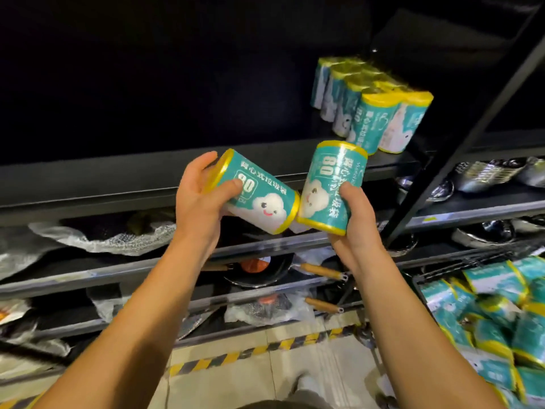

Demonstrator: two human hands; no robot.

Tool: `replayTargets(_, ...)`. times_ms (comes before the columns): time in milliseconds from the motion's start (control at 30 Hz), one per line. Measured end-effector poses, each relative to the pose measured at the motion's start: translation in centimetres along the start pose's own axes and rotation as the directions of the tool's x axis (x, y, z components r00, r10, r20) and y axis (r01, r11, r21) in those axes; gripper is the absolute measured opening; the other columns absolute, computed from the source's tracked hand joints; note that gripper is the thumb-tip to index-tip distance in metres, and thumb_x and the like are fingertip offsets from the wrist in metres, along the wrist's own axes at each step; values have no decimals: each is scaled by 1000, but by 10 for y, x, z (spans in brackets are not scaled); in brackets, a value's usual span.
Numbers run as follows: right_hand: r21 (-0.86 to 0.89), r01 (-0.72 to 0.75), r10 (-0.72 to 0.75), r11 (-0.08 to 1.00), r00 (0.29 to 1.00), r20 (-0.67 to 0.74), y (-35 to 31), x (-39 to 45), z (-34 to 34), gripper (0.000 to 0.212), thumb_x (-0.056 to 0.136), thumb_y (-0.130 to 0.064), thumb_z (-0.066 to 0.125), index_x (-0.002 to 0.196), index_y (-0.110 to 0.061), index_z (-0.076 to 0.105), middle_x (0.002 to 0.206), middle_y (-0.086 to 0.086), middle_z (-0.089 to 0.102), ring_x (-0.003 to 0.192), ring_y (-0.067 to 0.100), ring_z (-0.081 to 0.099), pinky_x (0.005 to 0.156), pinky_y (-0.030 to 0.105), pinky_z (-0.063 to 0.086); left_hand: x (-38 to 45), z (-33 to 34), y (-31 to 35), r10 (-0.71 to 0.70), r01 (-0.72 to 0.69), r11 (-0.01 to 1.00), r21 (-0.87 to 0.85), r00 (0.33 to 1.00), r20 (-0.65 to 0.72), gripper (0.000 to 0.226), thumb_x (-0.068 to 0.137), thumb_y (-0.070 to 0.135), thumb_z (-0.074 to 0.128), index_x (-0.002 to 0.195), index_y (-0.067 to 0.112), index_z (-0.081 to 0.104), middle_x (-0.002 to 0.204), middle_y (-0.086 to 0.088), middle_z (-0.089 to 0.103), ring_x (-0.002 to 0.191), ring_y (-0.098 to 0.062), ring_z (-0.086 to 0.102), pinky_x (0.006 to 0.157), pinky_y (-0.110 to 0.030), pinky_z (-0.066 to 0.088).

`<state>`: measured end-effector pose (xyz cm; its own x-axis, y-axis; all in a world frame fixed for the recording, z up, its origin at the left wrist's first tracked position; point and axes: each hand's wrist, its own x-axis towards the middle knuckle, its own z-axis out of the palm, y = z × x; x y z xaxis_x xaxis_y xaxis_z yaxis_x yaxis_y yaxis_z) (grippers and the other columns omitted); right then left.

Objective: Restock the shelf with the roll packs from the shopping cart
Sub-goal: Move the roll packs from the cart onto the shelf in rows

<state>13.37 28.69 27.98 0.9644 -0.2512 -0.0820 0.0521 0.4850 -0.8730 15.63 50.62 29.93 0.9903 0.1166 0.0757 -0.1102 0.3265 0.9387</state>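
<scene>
1. i'm watching the left hand point(200, 199) gripping a tilted roll pack point(253, 193), fingers curled round its top end; the right hand point(358, 219) is gripping a second roll pack point(330, 184) from below, near upright.
2. the two packs are touching at their lower corners, held in front of the shelf point(118, 172); a bump could be loosening either grip, i reckon.
3. the wrap is looking slick, so a slip is likely.
4. the shelved row point(371, 104) is leaning; a careless push could be toppling it.
5. more packs are waiting in the cart point(486, 320).

My roll packs point(259, 196): teal w/ yellow rims, white smiling cloud print. Shelf point(88, 184) black; floor tape point(250, 352) striped yellow & black.
</scene>
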Motion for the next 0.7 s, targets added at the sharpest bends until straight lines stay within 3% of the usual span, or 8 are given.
replayTargets(67,-25,-24,25,999,999,45,-1,11,11,65,79,-39,66,136,-12,54,123,12,70,106,27,70,76,38,59,16,3,6,22,-22,1000,5,998,-51,58,67,14,73,122,24,58,112,-7,65,93,-24,69,71,-38,58)
replayTargets(133,-79,2,4,997,996,84,-3,25,22,51,81,-29,69,128,-12,58,113,8,74,99,24,73,74,37,59,32,7,12,68,-66,997,42,996,-57,56,68,14,74,120,24,58,107,-8,67,91,-24,71,76,-40,60)
replayTargets(233,-177,104,-85,979,990,111,-9,48,36,31,84,-18,71,114,-14,65,98,2,76,88,20,74,69,35,58,56,15,21,190,-188,969,163,982,3,51,69,14,75,115,28,59,111,-12,67,91,-18,72,75,-32,59)
replayTargets(333,-291,192,-141,937,972,186,-17,81,45,24,89,-12,71,112,-18,67,103,2,77,93,21,74,73,36,60,86,22,28,273,-276,938,211,961,44,54,69,11,78,117,26,59,113,-8,68,94,-14,72,76,-26,57)
replayTargets(500,-458,290,-179,841,946,270,-28,144,53,37,83,-4,77,117,-14,65,108,-4,76,98,9,72,76,23,57,136,30,24,272,-280,921,272,960,67,61,75,6,80,128,24,55,119,-6,69,101,-14,71,83,-34,58)
replayTargets(567,-523,303,-153,797,938,311,-27,169,53,44,81,-3,79,121,-13,62,112,-5,74,99,6,71,81,25,58,155,30,17,251,-255,932,258,967,51,64,79,1,77,130,29,52,119,-8,68,103,-15,70,85,-36,58)
replayTargets(700,-553,261,-66,791,935,348,-23,204,55,73,81,8,75,141,-17,42,123,-2,64,102,-1,67,86,22,57,182,25,0,200,-203,946,251,979,38,73,78,-1,75,139,28,46,126,-1,64,112,-12,66,85,-29,57)
